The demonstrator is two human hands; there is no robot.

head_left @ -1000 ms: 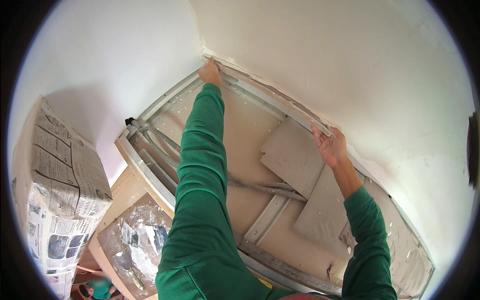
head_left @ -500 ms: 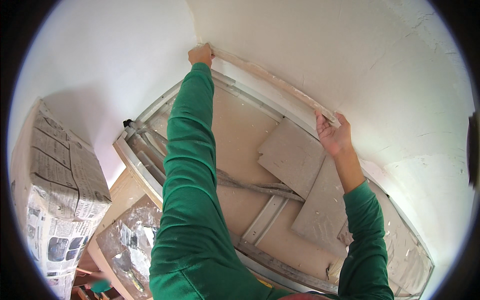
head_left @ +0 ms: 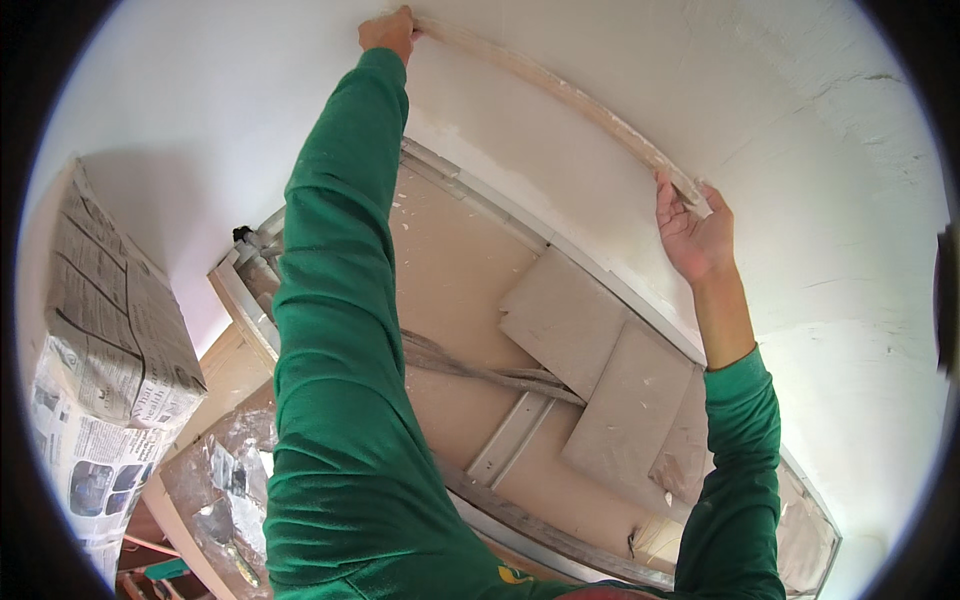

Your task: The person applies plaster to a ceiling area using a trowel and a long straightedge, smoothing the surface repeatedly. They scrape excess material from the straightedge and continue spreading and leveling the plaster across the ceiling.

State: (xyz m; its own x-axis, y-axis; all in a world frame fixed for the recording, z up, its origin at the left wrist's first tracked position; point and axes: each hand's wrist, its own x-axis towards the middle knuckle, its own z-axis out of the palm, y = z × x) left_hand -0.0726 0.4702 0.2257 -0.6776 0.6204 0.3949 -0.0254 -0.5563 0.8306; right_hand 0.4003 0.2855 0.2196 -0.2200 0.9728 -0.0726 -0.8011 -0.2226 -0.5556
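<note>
At far left of your view, a newspaper-wrapped block point(head_left: 120, 310) stands near the wall; right of it, below, lies a smeared board point(head_left: 195, 482). Your left hand point(head_left: 388, 34), arm stretched out, is closed around the left end of the strip point(head_left: 572, 93). The strip slants down rightward along the pale wall point(head_left: 800, 110), above the loose grey sheets point(head_left: 570, 310); whether it touches the wall, cannot tell. Your right hand point(head_left: 697, 240), palm visible, pinches its right end between fingers and thumb.
</note>
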